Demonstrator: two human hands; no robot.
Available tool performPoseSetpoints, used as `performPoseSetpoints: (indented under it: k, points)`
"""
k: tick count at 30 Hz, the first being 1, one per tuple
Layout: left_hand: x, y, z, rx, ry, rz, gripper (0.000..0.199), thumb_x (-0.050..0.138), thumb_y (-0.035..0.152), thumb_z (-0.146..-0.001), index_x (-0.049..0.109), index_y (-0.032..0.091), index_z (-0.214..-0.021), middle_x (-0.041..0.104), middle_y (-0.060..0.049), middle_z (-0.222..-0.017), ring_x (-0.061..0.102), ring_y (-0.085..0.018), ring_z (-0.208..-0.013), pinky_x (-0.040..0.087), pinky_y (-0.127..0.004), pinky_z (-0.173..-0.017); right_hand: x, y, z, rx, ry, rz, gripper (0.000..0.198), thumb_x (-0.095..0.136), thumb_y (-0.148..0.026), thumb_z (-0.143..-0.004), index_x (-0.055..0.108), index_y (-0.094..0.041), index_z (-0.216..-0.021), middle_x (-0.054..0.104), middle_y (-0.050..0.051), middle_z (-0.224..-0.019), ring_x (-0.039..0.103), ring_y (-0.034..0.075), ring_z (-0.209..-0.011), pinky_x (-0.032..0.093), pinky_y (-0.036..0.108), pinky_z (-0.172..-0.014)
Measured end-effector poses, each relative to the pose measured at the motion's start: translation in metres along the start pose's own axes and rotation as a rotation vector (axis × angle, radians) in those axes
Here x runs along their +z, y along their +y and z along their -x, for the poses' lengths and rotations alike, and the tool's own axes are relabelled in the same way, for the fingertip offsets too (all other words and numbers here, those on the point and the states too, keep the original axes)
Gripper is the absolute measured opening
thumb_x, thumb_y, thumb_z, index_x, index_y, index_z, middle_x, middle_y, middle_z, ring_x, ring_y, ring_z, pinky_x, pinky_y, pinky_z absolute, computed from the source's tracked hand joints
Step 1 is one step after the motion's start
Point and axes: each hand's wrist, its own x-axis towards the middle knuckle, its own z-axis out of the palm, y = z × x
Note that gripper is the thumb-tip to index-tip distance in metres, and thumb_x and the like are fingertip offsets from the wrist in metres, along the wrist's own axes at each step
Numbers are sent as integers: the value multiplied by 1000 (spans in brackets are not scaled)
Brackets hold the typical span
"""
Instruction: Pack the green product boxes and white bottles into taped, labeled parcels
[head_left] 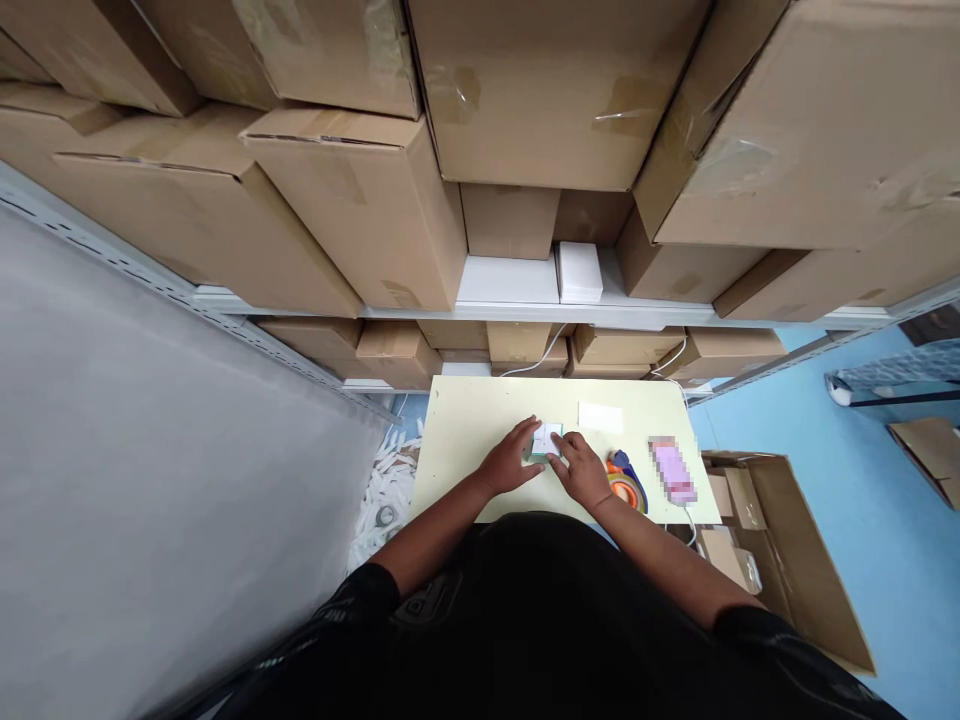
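**Two hands close on a small box at a packing desk**

A person stands at a pale yellow desk (465, 410) with both hands meeting on a small white box (547, 439) with a greenish edge, which lies flat on the desk top directly between them. The left hand (512, 462) cups the box's near-left side, fingers curled narrowly against it; the right hand (581, 468) presses on from the other side, fingertips on its top. Whether either hand has lifted the box clear of the desk cannot be told at this size.

Just beyond the right hand's fingertips lies a white card (601, 417). Beside that hand's wrist, on its outer side, sits an orange tape dispenser (625, 483), and further out a pink phone (673, 470) with a cable trailing off the desk edge. An open cardboard carton (787, 560) stands on the blue floor past the phone. Stacked brown cartons (360, 200) fill the shelves above.

The work appears to be at the closing or folding stage of the box; by this view, the next move would call for a steady pinch from both sides.
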Motion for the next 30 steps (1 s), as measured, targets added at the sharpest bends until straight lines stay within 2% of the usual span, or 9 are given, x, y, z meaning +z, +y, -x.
performPoseSetpoints:
  k: [3, 5, 10, 13, 16, 19, 23, 26, 30]
  points:
    - [1, -1, -2, 51, -6, -147, 69, 76, 25, -86, 52, 28, -150, 36, -11, -167, 40, -33, -152, 39, -53, -124, -1, 0, 1, 21, 6, -25, 49, 44, -48, -105, 59, -22, -143, 60, 15, -120, 67, 29, -101, 61, 45, -85]
    - [0, -2, -4, 65, -4, -175, 60, 72, 26, -90, 54, 28, -148, 39, -11, -165, 43, -32, -150, 39, -53, -124, -1, -1, 2, 52, 18, -69, 47, 46, -48, -104, 58, -21, -141, 60, 16, -123, 67, 29, -100, 61, 45, -84]
    - [3, -2, -5, 73, 11, -136, 67, 74, 28, -90, 49, 28, -151, 39, -12, -165, 41, -32, -152, 37, -52, -125, -4, -2, 4, 207, 17, -258, 46, 55, -48, -98, 53, -22, -136, 62, 13, -123, 68, 24, -90, 60, 43, -78]
    - [9, -8, -2, -9, 44, -62, 88, 78, 26, -85, 33, 28, -161, 38, -14, -164, 44, -34, -148, 43, -54, -120, -4, 0, 6, 290, 18, -384, 59, 64, -47, -91, 47, -22, -143, 64, 12, -125, 68, 22, -89, 60, 41, -79]
    - [21, -20, 4, -167, 81, 66, 100, 80, 25, -81, 24, 28, -163, 37, -18, -163, 53, -35, -139, 55, -52, -105, 4, 8, 10, 371, -5, -509, 68, 68, -39, -86, 44, -25, -148, 65, 12, -132, 69, 21, -92, 60, 40, -80]
    - [38, -34, 11, -296, 86, 194, 98, 80, 24, -79, 28, 27, -162, 40, -20, -161, 55, -37, -135, 58, -49, -95, 22, 22, 16, 445, -130, -579, 65, 68, -31, -80, 52, -29, -143, 69, 8, -130, 72, 24, -100, 60, 41, -84]
    - [53, -47, 18, -321, 105, 270, 92, 79, 20, -77, 37, 26, -158, 49, -18, -154, 54, -36, -134, 56, -47, -96, 52, 33, 10, 423, -251, -612, 67, 66, -21, -75, 56, -28, -141, 72, 7, -123, 71, 27, -108, 59, 43, -91]
    - [36, -59, 17, -347, 205, 317, 89, 77, 20, -79, 38, 24, -158, 51, -18, -153, 54, -35, -135, 56, -46, -97, 75, 24, -19, 356, -251, -606, 70, 65, -18, -74, 54, -27, -142, 70, 7, -126, 69, 27, -107, 57, 46, -96]
    - [-36, -85, 4, -372, 308, 275, 84, 72, 18, -79, 40, 20, -157, 54, -18, -152, 57, -34, -132, 56, -46, -98, 113, -14, -89, 315, -297, -633, 78, 68, -17, -71, 49, -30, -146, 67, 7, -134, 68, 27, -109, 57, 46, -97]
